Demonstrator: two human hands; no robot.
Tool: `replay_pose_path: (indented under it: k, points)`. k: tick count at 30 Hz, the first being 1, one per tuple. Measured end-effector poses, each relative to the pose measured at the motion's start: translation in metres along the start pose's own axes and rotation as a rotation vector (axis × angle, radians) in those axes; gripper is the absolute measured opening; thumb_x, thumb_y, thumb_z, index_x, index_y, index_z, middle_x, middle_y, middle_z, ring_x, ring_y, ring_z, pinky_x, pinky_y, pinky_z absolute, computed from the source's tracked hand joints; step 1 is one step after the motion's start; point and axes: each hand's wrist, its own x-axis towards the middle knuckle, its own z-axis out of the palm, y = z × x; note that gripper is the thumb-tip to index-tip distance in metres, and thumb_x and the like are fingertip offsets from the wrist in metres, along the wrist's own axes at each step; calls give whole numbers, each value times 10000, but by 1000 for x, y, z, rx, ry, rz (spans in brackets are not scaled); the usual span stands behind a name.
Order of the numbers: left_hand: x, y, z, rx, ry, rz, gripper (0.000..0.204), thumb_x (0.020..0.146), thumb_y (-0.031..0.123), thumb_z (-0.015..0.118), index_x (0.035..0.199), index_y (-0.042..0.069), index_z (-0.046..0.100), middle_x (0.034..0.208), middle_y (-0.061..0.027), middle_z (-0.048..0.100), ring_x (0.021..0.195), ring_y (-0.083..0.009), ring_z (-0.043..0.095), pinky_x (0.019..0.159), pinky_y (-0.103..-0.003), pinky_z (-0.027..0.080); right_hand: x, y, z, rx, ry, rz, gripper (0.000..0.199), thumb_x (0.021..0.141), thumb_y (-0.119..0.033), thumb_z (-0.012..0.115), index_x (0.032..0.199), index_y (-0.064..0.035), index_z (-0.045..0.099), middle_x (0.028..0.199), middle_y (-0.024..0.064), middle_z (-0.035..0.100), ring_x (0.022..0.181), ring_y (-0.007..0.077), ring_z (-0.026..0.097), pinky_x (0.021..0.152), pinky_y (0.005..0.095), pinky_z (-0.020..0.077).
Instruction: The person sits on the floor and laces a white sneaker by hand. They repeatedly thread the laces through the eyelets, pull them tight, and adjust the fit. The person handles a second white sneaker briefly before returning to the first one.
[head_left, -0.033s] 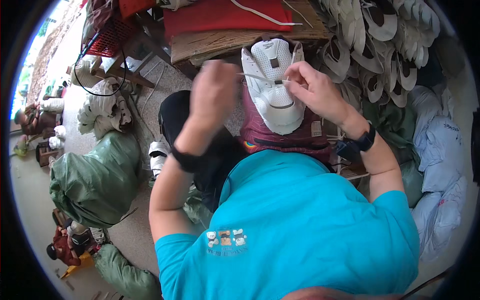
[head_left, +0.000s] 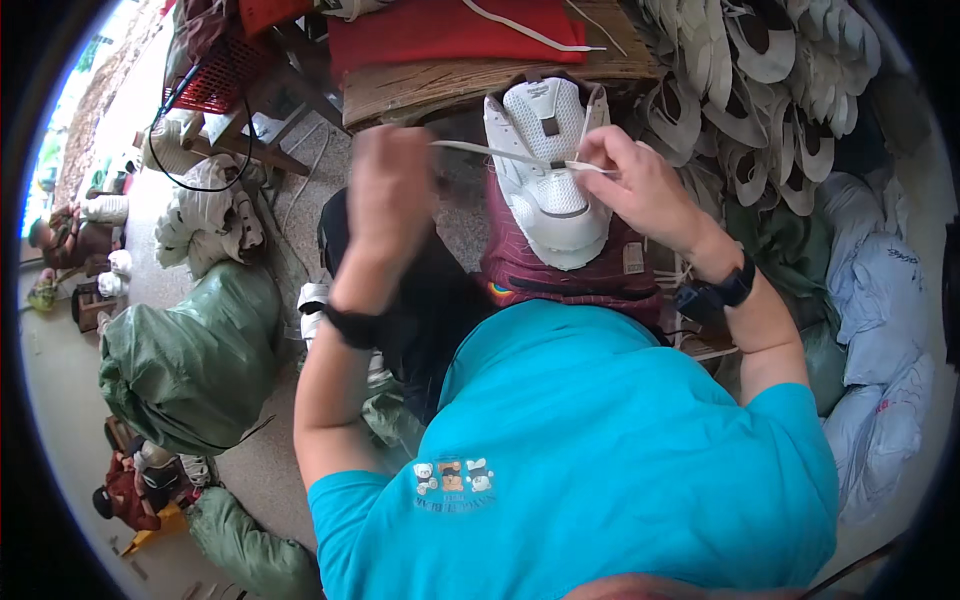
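Observation:
A white shoe upper (head_left: 560,238) lies on the maroon cloth over my lap, its toe toward me and its tongue pointing away. A pale flat shoelace (head_left: 480,149) passes through the loop at the base of the tongue. From there it stretches leftward to my left hand (head_left: 390,195), which is closed on it and blurred by motion, well left of the shoe. My right hand (head_left: 645,190) pinches the lace's short other end just right of the loop, over the shoe's side. Its fingertips partly cover that end.
A wooden bench (head_left: 480,88) with a red cloth (head_left: 450,35) and loose laces stands ahead. Bundles of pale shoe uppers (head_left: 760,100) hang at right, above pale blue sacks (head_left: 880,300). Green sacks (head_left: 200,350) and a red basket (head_left: 210,85) are at left; other people sit farther off.
My left hand has moved left, away from the shoe, and more lace now stretches between it and the loop. My right hand stays almost in place, with a short lace end showing.

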Motion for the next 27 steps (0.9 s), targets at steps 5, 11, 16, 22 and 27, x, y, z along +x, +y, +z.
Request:
replay_pose_path:
  k: [5, 11, 16, 22, 27]
  points:
    - [-137, -224, -32, -642, 373, -1068, 136, 969, 108, 502, 933, -3, 573, 842, -80, 609, 689, -209, 621, 604, -314, 489, -19, 3, -19, -104, -107, 185, 167, 904, -185, 628, 937, -21, 621, 908, 176, 704, 814, 366, 687, 708, 430, 525]
    - [-299, -335, -76, -1405, 441, -1235, 260, 1037, 141, 406, 1191, -19, 543, 1039, -121, 661, 796, -157, 574, 641, -278, 463, -44, 81, -23, -598, 5, -213, 192, 901, -211, 598, 961, -38, 653, 837, 183, 684, 763, 415, 643, 675, 454, 499]
    - [-112, -183, -28, -1636, 455, -1259, 291, 1032, 243, 497, 1192, 24, 603, 880, -32, 663, 623, -53, 470, 517, -211, 359, -55, 119, -42, -112, -250, 800, 238, 933, -184, 568, 1089, -36, 669, 1008, 143, 713, 805, 294, 698, 684, 393, 535]
    - [-11, -1, 1, -1373, -154, -714, 290, 1049, 139, 478, 1294, 4, 555, 1049, -78, 689, 804, -91, 588, 713, -219, 474, -81, 203, -43, 1344, 484, 796, 331, 933, -17, 479, 1249, 63, 534, 1212, 201, 642, 1087, 301, 655, 905, 359, 564]
    - [-5, 57, 38, -1565, -94, -714, 196, 1056, 88, 436, 1224, 2, 491, 1036, -108, 669, 844, -128, 646, 735, -231, 505, -156, 319, -89, 1471, 816, 977, 279, 926, 55, 416, 1182, 69, 526, 748, 10, 453, 550, 112, 393, 491, 221, 344]
